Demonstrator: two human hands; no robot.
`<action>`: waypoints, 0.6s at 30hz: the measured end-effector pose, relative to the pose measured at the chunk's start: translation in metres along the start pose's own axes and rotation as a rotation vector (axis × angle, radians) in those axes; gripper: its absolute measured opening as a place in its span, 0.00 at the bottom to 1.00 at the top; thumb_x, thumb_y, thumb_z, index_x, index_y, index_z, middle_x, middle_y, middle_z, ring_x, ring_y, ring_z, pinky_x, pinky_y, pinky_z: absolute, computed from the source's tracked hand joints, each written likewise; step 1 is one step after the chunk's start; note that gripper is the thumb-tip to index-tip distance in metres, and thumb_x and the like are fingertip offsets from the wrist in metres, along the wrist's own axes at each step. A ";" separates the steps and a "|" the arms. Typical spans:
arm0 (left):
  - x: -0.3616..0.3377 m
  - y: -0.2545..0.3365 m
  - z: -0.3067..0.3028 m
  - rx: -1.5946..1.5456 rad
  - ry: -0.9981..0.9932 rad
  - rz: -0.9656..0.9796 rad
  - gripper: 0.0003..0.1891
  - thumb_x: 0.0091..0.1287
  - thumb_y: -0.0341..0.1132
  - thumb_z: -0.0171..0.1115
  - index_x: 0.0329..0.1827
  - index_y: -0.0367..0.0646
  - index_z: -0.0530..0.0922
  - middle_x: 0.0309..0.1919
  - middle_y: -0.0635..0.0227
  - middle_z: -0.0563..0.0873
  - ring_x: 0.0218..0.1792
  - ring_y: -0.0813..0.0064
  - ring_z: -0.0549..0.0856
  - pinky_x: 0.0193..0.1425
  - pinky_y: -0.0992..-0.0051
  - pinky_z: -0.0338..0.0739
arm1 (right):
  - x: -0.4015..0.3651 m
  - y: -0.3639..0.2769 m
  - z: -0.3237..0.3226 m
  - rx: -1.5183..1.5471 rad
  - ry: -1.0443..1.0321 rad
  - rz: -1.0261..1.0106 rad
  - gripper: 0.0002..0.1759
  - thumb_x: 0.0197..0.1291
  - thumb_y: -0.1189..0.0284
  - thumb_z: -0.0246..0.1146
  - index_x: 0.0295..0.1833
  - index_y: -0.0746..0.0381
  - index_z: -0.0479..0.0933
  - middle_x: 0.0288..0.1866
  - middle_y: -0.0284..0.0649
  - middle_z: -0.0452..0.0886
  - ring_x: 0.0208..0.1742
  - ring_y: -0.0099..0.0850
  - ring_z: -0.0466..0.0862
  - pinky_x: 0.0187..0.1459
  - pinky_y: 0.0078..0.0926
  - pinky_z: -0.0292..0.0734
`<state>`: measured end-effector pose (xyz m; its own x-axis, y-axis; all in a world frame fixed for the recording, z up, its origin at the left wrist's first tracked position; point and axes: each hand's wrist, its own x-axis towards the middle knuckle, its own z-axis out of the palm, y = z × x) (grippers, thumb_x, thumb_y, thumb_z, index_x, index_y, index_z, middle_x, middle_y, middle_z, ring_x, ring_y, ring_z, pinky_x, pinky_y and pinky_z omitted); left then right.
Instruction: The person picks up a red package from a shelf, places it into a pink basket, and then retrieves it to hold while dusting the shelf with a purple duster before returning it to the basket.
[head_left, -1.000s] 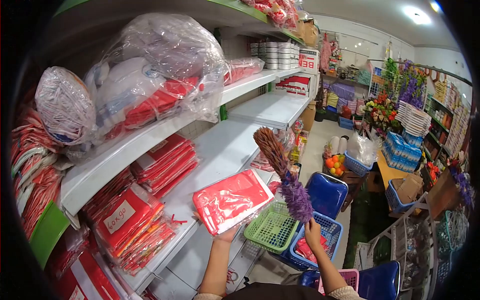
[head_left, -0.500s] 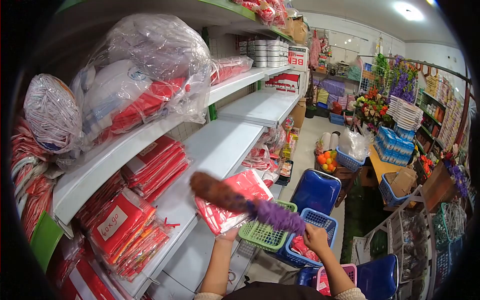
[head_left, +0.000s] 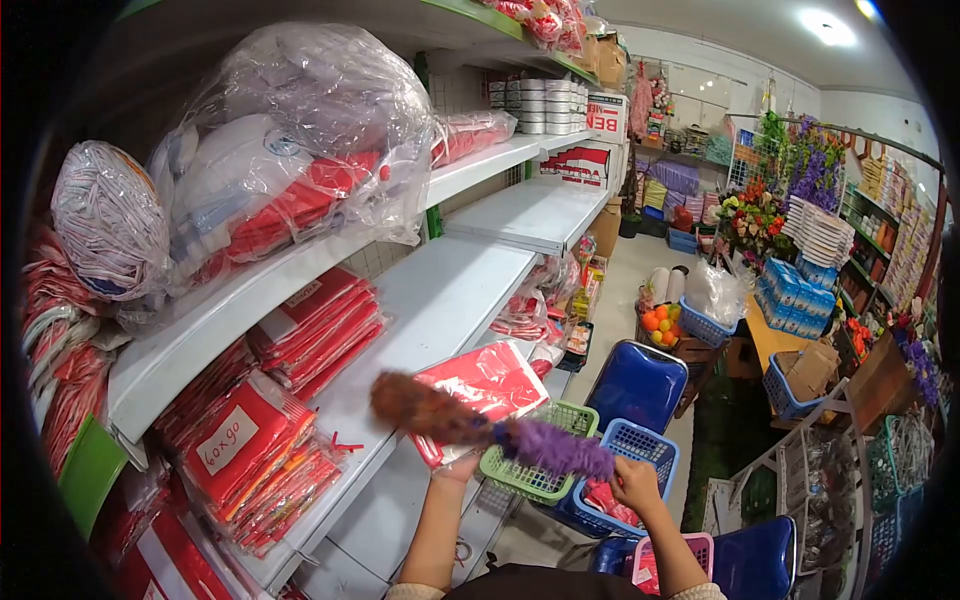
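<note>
The right hand [head_left: 636, 486] is closed around the handle of a feather duster [head_left: 480, 428], which lies nearly level with its brown tip over the front edge of the white shelf [head_left: 440, 290]. The left hand [head_left: 457, 468] grips the lower edge of a red packet [head_left: 485, 383] and holds it tilted above the shelf, just behind the duster. A green basket [head_left: 520, 482] and a blue basket [head_left: 645, 447] sit just below the hands.

We record the left hand [head_left: 455, 468] and right hand [head_left: 636, 484] as bare. Cream sleeves [head_left: 700, 592] end near the elbows, beside a dark garment [head_left: 540, 582].
</note>
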<state>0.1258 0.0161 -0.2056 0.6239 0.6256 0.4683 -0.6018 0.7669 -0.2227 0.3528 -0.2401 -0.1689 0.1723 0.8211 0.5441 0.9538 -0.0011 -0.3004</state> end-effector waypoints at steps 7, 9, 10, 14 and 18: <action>0.006 -0.027 0.054 0.822 0.258 0.173 0.39 0.66 0.65 0.38 0.71 0.45 0.56 0.70 0.56 0.60 0.69 0.49 0.59 0.70 0.43 0.54 | 0.001 0.021 0.006 -0.058 0.137 0.222 0.07 0.53 0.75 0.59 0.39 0.62 0.74 0.25 0.49 0.77 0.25 0.48 0.78 0.27 0.41 0.72; 0.010 -0.026 0.055 0.590 0.203 0.177 0.39 0.66 0.65 0.39 0.71 0.46 0.56 0.70 0.56 0.60 0.69 0.50 0.59 0.71 0.43 0.54 | -0.001 0.015 0.005 -0.007 0.132 0.141 0.08 0.51 0.75 0.60 0.38 0.62 0.74 0.24 0.48 0.77 0.24 0.48 0.78 0.27 0.40 0.72; 0.010 -0.017 0.042 0.428 0.060 0.144 0.39 0.65 0.65 0.39 0.71 0.47 0.56 0.70 0.57 0.60 0.69 0.51 0.60 0.70 0.44 0.55 | -0.002 0.016 0.008 0.029 0.074 0.106 0.08 0.50 0.75 0.60 0.37 0.62 0.74 0.24 0.47 0.76 0.24 0.47 0.78 0.27 0.40 0.72; 0.014 0.019 -0.015 0.150 -0.346 -0.034 0.33 0.65 0.62 0.43 0.66 0.48 0.64 0.64 0.60 0.67 0.64 0.55 0.67 0.67 0.46 0.59 | -0.003 0.017 0.020 0.074 -0.028 -0.051 0.08 0.46 0.74 0.61 0.35 0.61 0.74 0.22 0.44 0.76 0.22 0.45 0.78 0.25 0.38 0.72; 0.013 -0.008 0.058 0.344 0.184 0.188 0.30 0.68 0.58 0.42 0.65 0.46 0.67 0.64 0.61 0.70 0.65 0.53 0.67 0.67 0.45 0.58 | 0.018 0.016 0.029 0.093 0.053 0.024 0.07 0.49 0.73 0.60 0.35 0.61 0.74 0.23 0.45 0.77 0.22 0.46 0.78 0.24 0.40 0.72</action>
<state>0.1103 0.0100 -0.1483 0.5470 0.7889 0.2800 -0.8254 0.5640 0.0232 0.3642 -0.2087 -0.1868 0.2103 0.7900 0.5759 0.9227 0.0343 -0.3841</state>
